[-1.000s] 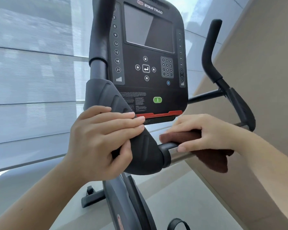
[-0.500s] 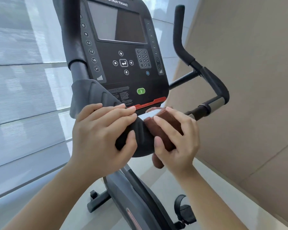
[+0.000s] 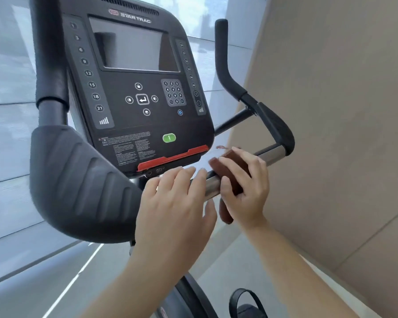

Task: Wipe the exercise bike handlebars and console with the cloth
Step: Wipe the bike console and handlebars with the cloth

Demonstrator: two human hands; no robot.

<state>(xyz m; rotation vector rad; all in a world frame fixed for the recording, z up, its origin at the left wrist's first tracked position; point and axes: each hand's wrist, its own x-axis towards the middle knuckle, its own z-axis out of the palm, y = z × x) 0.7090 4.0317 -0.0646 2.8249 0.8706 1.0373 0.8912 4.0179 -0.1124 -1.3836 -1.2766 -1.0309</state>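
Note:
The black exercise bike console with its grey screen fills the upper middle. A wide black handlebar pad curves below it on the left, and a chrome handlebar tube runs up to the right. My right hand grips a brown cloth wrapped over that tube, and one end of the cloth hangs below the hand. My left hand rests on the tube just right of the pad, fingers laid over the top, thumb spread below. It holds nothing.
The right upright grip rises behind the tube and a thick black left upright stands beside the console. A beige wall is close on the right, window blinds on the left. A pedal strap shows at the bottom.
My left hand has let go of the black pad and moved right onto the tube. My right hand with the cloth slid from against the pad a little way up the chrome tube.

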